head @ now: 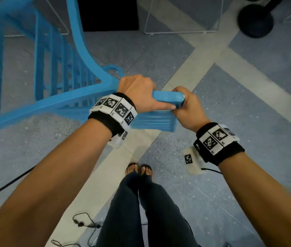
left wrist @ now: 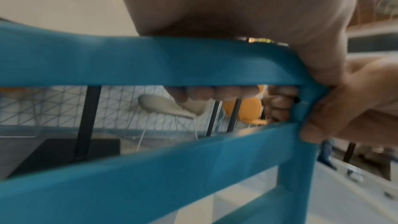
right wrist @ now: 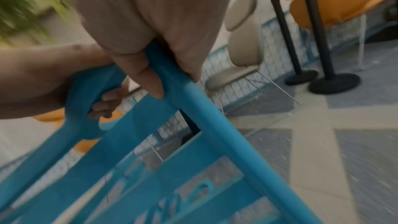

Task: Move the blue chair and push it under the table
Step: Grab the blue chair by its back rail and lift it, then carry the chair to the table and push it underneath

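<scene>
Both hands on the blue chair's top rail, chair out on the open floor.

From the head view I see my left hand [head: 135, 91] wrapped over the rail of the blue chair [head: 52, 82] and my right hand [head: 187, 107] clamped round the rail's corner, the two nearly touching. The chair looks tipped toward me, though blur makes that hard to judge. It sits over the grey-blue floor [head: 248, 193] with pale stripes, near black stanchion bases [head: 255, 20]; my feet [head: 139, 170] are just behind it.
</scene>
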